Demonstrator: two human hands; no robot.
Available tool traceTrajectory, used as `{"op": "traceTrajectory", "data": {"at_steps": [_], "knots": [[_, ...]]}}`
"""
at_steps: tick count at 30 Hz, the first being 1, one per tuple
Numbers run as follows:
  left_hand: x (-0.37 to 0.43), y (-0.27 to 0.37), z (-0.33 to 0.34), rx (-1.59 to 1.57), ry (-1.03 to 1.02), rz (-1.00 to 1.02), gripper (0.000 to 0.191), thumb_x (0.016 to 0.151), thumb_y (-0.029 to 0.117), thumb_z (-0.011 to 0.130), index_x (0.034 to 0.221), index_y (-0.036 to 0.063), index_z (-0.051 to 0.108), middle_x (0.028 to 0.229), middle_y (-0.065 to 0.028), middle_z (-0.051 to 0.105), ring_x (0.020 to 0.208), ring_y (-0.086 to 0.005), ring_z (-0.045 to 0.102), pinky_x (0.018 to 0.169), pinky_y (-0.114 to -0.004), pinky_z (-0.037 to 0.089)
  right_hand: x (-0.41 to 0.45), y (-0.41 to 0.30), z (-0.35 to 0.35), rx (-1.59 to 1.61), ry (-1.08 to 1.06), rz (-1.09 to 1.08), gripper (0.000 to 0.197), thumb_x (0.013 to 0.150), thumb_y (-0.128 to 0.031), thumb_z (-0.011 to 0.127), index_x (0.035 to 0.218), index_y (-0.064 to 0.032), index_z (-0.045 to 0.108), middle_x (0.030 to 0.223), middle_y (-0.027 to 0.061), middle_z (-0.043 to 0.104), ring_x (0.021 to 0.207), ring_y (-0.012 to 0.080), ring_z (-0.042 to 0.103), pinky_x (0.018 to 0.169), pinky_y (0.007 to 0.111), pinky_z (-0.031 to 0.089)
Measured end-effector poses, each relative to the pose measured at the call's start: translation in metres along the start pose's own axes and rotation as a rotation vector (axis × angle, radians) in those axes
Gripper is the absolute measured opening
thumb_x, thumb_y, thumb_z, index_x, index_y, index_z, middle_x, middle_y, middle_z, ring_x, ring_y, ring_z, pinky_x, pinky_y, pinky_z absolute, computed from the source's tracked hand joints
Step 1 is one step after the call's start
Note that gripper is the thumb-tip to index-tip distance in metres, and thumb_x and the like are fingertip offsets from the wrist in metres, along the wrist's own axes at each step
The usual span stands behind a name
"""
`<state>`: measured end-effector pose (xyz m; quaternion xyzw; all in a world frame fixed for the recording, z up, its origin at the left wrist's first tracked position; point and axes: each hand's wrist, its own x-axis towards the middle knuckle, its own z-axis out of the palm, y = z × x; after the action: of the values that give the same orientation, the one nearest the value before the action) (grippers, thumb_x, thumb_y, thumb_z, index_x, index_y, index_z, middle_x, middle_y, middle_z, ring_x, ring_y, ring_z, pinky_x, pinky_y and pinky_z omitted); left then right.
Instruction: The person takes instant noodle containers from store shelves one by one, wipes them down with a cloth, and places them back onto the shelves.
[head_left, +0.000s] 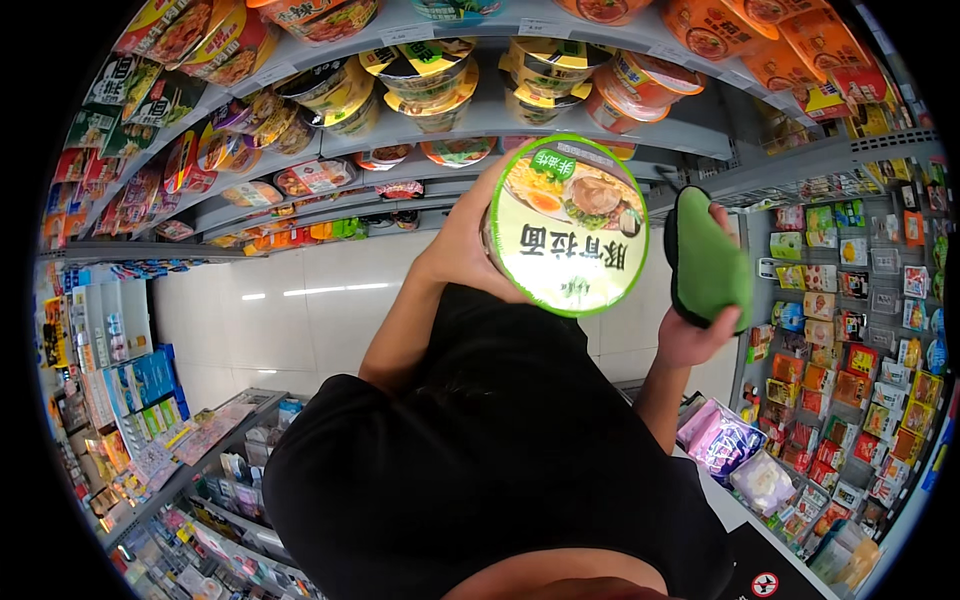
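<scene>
My left hand (469, 232) grips an instant noodle bowl (577, 277) by its side, close before my chest. Its round lid is pale with a green rim, pictures ramen with egg and meat, and looks upside down from here. Glare whitens part of the lid. To the right, my right hand (697, 334) is closed around a green pad (709, 259) with a black edge, possibly a cleaning pad. The pad is held apart from the bowl and is slightly blurred.
Shelves (480, 139) ahead carry stacked noodle bowls (431, 75) and orange noodle packs (720, 30). Snack packets (832, 330) hang on a rack at right. Purple packages (724, 442) lie near my right elbow. A low display shelf (202, 442) stands behind left, beyond the tiled floor (300, 322).
</scene>
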<state>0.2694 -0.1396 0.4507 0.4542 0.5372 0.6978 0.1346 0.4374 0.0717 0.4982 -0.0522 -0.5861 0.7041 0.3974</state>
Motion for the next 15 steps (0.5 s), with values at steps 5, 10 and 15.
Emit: {"op": "traceTrajectory", "data": {"at_steps": [5, 10, 15], "knots": [[-0.004, -0.022, 0.003, 0.136, 0.119, -0.024, 0.132, 0.046, 0.029, 0.1, 0.153, -0.0023, 0.03, 0.152, -0.0169, 0.042, 0.14, -0.0265, 0.042, 0.116, -0.039, 0.032, -0.002, 0.0, 0.036, -0.895, -0.571, -0.304, 0.062, 0.081, -0.017, 0.062, 0.142, -0.0023, 0.054, 0.152, 0.0167, 0.047, 0.144, 0.041, 0.037, 0.12, 0.057, 0.017], [-0.005, -0.01, 0.003, 0.201, 0.073, 0.0, 0.125, 0.049, 0.03, 0.097, 0.152, 0.0008, 0.034, 0.151, -0.0181, 0.044, 0.139, -0.0323, 0.045, 0.115, -0.041, 0.034, -0.012, -0.007, 0.047, -0.936, -0.71, -0.305, 0.067, 0.079, -0.015, 0.065, 0.143, -0.0024, 0.051, 0.151, 0.0178, 0.047, 0.144, 0.0404, 0.037, 0.119, 0.059, 0.018], [-0.014, -0.02, 0.014, 0.413, -0.009, 0.113, 0.116, 0.052, 0.029, 0.094, 0.151, 0.0031, 0.039, 0.149, -0.018, 0.047, 0.136, -0.0362, 0.047, 0.113, -0.044, 0.037, -0.009, -0.006, 0.069, -0.865, -0.851, -0.301, 0.073, 0.081, -0.021, 0.063, 0.149, -0.0029, 0.043, 0.156, 0.0176, 0.04, 0.147, 0.0406, 0.031, 0.12, 0.057, 0.016]]}}
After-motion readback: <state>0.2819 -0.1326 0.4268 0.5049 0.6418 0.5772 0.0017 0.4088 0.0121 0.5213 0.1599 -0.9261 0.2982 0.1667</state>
